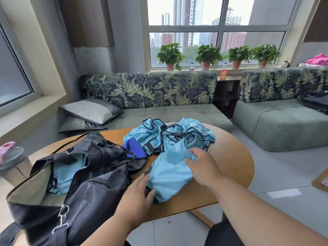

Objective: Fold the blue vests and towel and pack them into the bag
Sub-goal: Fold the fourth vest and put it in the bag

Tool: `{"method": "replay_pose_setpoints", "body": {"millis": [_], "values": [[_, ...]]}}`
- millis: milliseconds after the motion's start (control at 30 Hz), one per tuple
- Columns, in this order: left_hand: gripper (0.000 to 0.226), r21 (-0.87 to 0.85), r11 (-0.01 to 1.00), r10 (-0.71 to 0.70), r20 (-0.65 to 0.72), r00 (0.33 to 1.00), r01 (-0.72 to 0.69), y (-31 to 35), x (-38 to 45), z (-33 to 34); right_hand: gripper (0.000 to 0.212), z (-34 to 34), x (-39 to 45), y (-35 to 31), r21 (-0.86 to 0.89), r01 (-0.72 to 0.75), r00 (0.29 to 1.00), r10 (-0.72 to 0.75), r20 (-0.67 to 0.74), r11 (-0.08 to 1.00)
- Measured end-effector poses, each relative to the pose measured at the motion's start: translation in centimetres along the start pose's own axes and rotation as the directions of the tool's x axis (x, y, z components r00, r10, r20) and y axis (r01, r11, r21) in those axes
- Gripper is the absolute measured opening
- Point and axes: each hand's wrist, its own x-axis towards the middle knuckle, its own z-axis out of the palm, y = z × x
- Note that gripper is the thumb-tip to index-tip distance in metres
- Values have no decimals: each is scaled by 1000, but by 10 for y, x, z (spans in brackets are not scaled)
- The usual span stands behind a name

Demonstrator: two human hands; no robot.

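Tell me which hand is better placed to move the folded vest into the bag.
Probably the left hand: it touches the folded vest on the side next to the open bag. The right hand grips the vest's far side, away from the bag.

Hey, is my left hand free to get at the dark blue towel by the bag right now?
Probably not yet. The left hand is pressing on the folded vest, and the towel lies farther off, partly under the bag strap.
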Motion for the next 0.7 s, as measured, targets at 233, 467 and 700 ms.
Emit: {"method": "replay_pose_setpoints", "body": {"millis": [233,467,700], "values": [[46,-349,935,-138,-204,969,60,24,-12,-54,24,-3,-24,-77,-327,492,855,-518,7,807],[112,-233,971,17,-119,993,-45,2,-40,-63,31,50,-61,-18,-380,569,817,-553,164,729],[40,-422,903,142,111,984,-83,17,-45,-69,32,44,-65,-27,-357,518,855,-456,247,777]]}}
